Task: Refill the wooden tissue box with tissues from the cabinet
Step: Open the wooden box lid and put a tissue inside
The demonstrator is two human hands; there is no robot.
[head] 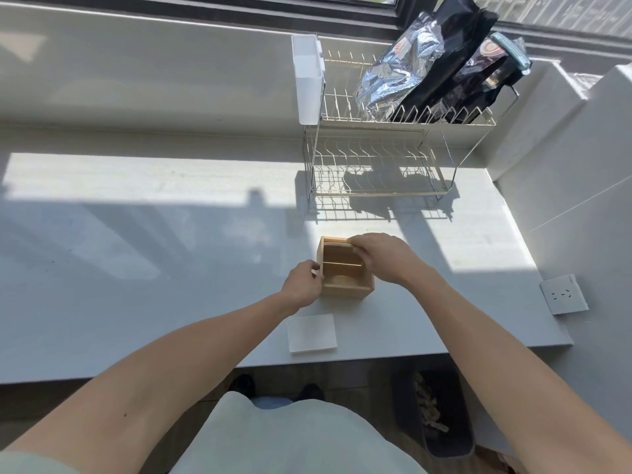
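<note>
Hidden and cut-off parts

The right hand (pixel 379 256) covers the wooden tissue box's (pixel 345 285) far right corner; the foil bags' (pixel 427 63) print is illegible.

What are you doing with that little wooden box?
A person is working on the wooden box on the counter. The left hand steadies its left side while the right hand grips a wooden piece at its far edge. The box looks empty inside. A white tissue pack lies on the counter just in front, not yet loaded.
</note>
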